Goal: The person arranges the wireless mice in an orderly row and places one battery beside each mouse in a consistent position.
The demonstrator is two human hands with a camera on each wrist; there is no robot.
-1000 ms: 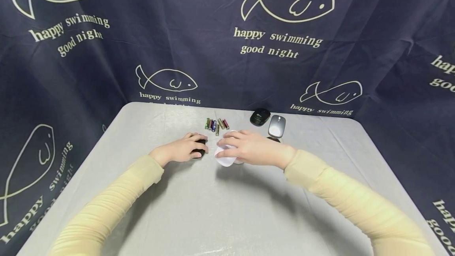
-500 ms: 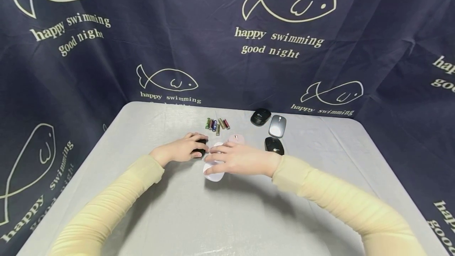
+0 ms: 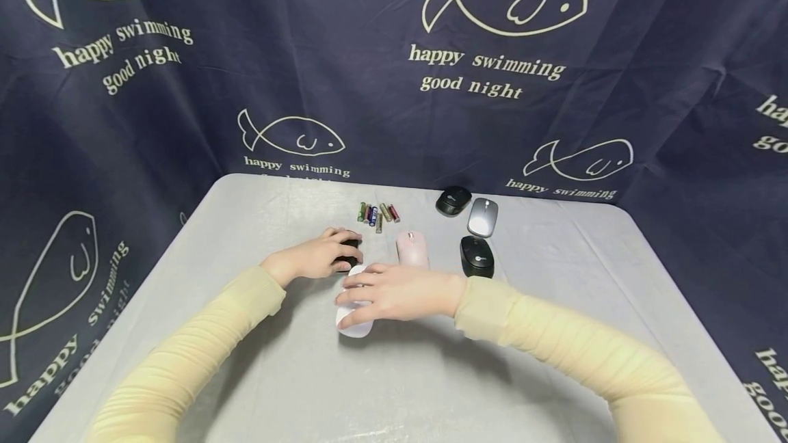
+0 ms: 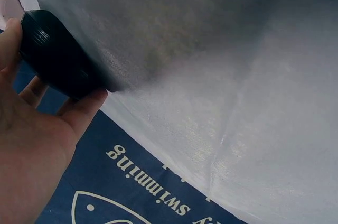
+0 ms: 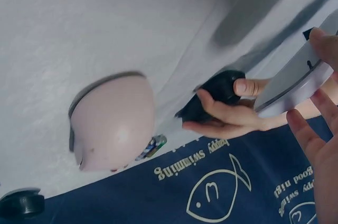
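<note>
Head view: two hands work midway along the desk (image 3: 394,388). The left hand (image 3: 317,256) grasps a small black mouse (image 3: 349,255), its grip closed over the shell. The right hand (image 3: 390,292) grasps a white mouse (image 3: 355,327), nearer the front edge and just beside it; I cannot tell whether the two mice touch. A pink mouse (image 3: 412,249) lies beyond the right wrist. Batteries (image 3: 373,215) lie towards the far edge; towards the right corner stand a rear black mouse (image 3: 454,201), a grey mouse (image 3: 483,217) and a front black mouse (image 3: 477,256).

Left wrist view: thumb and fingers clasp the small black mouse, close to the desk's edge.

Right wrist view: the white mouse, pinched at its sides, appears raised off the desk. The step in hand seems to be bringing it alongside the small black mouse; the next move would call for lowering it level, clear of its neighbour, before the fingers loosen.
</note>
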